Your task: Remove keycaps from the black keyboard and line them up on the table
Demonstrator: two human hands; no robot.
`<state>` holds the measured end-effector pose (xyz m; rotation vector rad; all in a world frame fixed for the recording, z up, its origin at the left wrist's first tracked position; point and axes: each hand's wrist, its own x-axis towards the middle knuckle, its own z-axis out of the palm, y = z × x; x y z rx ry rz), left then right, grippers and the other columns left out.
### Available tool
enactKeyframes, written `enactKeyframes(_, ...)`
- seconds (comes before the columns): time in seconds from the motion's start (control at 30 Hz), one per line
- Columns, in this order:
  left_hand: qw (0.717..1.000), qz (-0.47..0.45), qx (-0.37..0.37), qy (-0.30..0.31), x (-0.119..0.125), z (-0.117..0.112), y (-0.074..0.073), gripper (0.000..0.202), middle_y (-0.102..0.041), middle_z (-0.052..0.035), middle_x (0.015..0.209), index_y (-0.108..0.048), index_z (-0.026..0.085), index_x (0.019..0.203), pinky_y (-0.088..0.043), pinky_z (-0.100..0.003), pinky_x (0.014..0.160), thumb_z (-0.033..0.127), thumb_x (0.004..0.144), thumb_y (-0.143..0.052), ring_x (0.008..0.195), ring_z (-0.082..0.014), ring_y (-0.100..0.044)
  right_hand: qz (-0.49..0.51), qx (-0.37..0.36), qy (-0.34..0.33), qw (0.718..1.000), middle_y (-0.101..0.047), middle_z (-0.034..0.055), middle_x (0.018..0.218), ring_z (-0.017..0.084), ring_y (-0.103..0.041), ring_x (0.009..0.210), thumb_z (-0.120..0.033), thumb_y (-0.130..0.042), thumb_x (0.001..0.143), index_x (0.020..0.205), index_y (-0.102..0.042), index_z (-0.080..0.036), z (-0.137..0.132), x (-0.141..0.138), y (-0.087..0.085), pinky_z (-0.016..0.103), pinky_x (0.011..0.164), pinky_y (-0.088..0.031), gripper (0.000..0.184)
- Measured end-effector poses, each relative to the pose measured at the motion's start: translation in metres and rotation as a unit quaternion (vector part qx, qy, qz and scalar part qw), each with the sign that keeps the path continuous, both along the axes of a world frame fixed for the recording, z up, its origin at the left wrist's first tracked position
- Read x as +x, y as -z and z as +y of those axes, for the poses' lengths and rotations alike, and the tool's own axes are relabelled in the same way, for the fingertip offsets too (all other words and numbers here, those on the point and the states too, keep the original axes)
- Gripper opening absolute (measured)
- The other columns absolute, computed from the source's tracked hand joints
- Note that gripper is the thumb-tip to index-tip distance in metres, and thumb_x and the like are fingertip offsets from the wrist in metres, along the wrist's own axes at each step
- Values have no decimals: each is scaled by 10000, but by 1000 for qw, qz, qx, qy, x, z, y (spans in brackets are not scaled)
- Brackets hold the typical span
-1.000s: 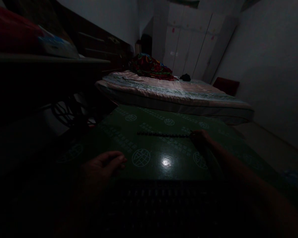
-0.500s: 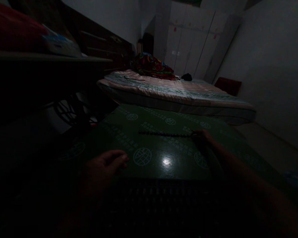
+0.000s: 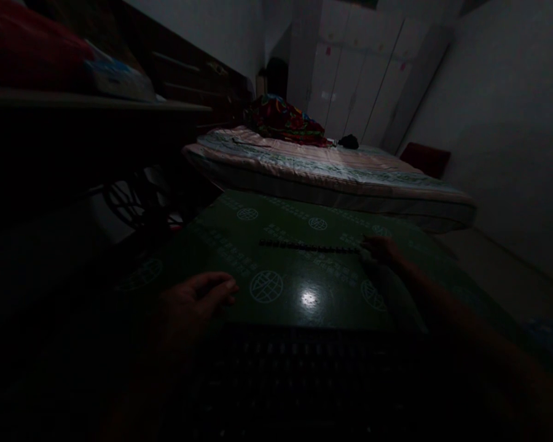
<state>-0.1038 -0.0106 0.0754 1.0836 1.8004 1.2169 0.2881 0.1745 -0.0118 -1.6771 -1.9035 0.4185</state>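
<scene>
Although the room is very dark, the head view shows a row of small dark blocks [image 3: 308, 247] lying on a green table [image 3: 239, 252]. The row is long and thin. Its long side goes left to right, and it is almost straight. The left end is a little farther away, and the right end points at the right hand [image 3: 386, 250]. That hand's fingers are bent and right by the end of the row, but I cannot tell if they hold or touch the last block.

The left hand [image 3: 191, 304] is lower down, apart from the row. Its fingers are curled, with the thumb close to them. It is too dark to tell if they pinch anything.

A black keyboard [image 3: 299, 368] is nearest to the person, and its long side goes left to right too, much like the row. Between the row and the keyboard, a bright spot of light shines on the table. Past the table is a striped bed [image 3: 332, 169] with a red flowery blanket [image 3: 288, 120] on it.
</scene>
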Motion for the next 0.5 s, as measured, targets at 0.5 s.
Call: enactKeyframes(0.5, 982, -12, 11, 190, -4, -13, -10, 212, -636, -15, 652, -619, 129, 753, -418, -206, 511, 313, 649, -607, 548, -101, -564, 267, -40, -13, 963, -516, -2, 418, 90, -450, 336, -568, -395, 784, 705, -619, -127, -201, -142, -95, 202, 364, -338, 500)
